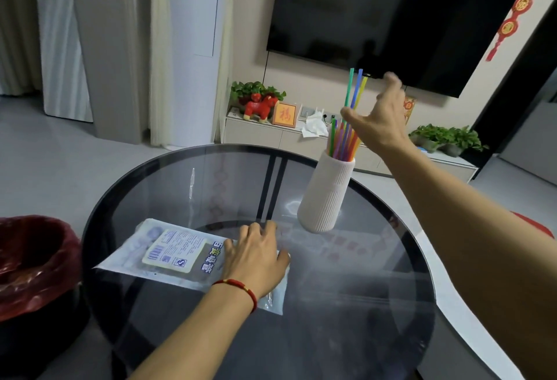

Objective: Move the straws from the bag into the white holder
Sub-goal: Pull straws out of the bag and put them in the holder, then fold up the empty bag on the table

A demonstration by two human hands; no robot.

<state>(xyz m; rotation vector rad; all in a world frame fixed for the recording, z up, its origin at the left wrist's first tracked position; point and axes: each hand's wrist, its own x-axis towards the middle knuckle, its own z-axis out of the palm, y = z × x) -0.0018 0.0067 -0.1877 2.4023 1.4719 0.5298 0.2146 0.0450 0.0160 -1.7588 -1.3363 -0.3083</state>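
A ribbed white holder (326, 192) stands on the round glass table (346, 289), toward its far right. Several colourful straws (343, 141) stick up out of it, three of them (357, 87) reaching higher than the rest. My right hand (378, 117) hovers beside those tall straws with fingers spread and the thumb near them; I see no grip on them. The clear plastic bag (177, 254) with a printed label lies flat on the near left of the table. My left hand (256, 259) rests on its right end, fingers spread and pressing it down.
A bin lined with a red bag (33, 262) stands left of the table. Behind are a low white cabinet (265, 135) with plants and a red toy horse, a wall television (401, 18) and curtains.
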